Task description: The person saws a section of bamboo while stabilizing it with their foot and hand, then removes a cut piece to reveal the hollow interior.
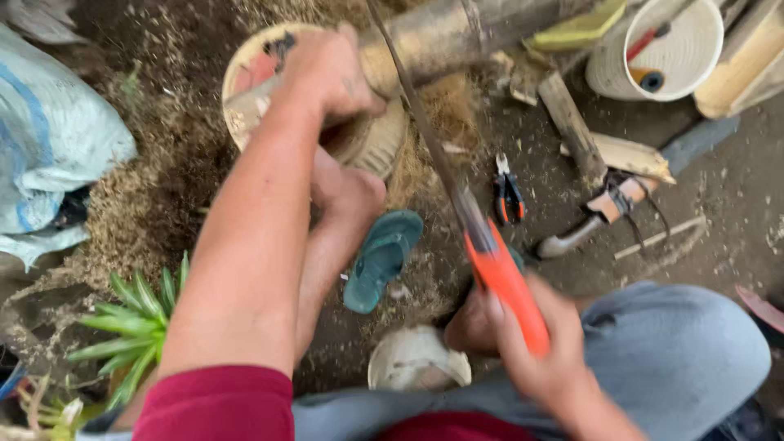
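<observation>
My left hand (327,73) clamps down on the near end of a thick bamboo pole (457,33) that lies across an upturned pale bucket (253,65). My bare foot (347,196) presses against the bucket just below that hand. My right hand (539,343) grips the orange handle of a hand saw (498,269). The saw's long narrow blade (425,131) runs up and left, and crosses the pole right beside my left hand. Motion blur softens the blade.
Sawdust and fibres cover the dirt ground. A teal sandal (380,257), small pliers (508,196), a curved knife (588,220), cut bamboo pieces (572,131), a white bucket with tools (661,49), a white sack (49,147), a green plant (135,318) and a white bowl (416,359) lie around.
</observation>
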